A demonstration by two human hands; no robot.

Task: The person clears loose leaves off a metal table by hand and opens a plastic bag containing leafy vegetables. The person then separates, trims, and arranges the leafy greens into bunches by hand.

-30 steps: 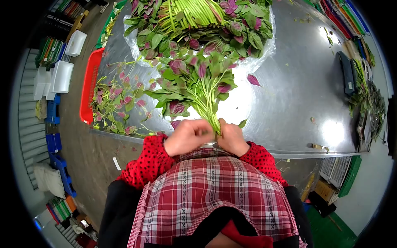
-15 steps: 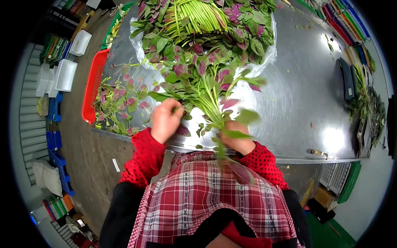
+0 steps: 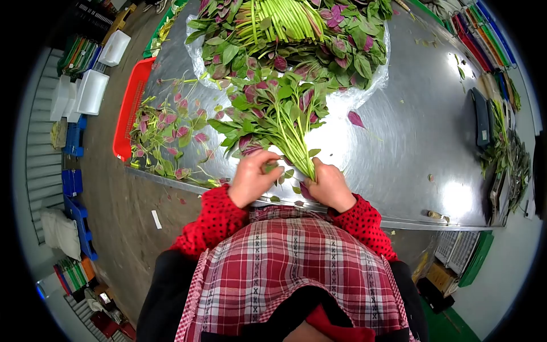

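Note:
My right hand (image 3: 330,186) is closed round the lower stems of a bunch of red-and-green amaranth (image 3: 285,117), its leaves fanning away from me over the metal table. Just left of those stems is my left hand (image 3: 253,175), fingers curled and thumb near the fingertips; whatever may be pinched there is too small to make out. Loose leaves lie under and between both hands. Beyond the bunch, a large pile of amaranth (image 3: 279,25), stems gathered in the middle, rests on a clear plastic sheet (image 3: 373,85).
Scattered leafy sprigs (image 3: 162,137) cover the table's left side, beside a red plastic basket (image 3: 130,108). A dark device resembling a scale (image 3: 481,119) stands at the right, with more greens behind it. A small wooden-handled tool (image 3: 436,215) lies near the front edge.
My left hand has moved right, nearer the stems. Blurred leaves hanging over my right hand and apron are gone from there. The bunch is now still in my right hand.

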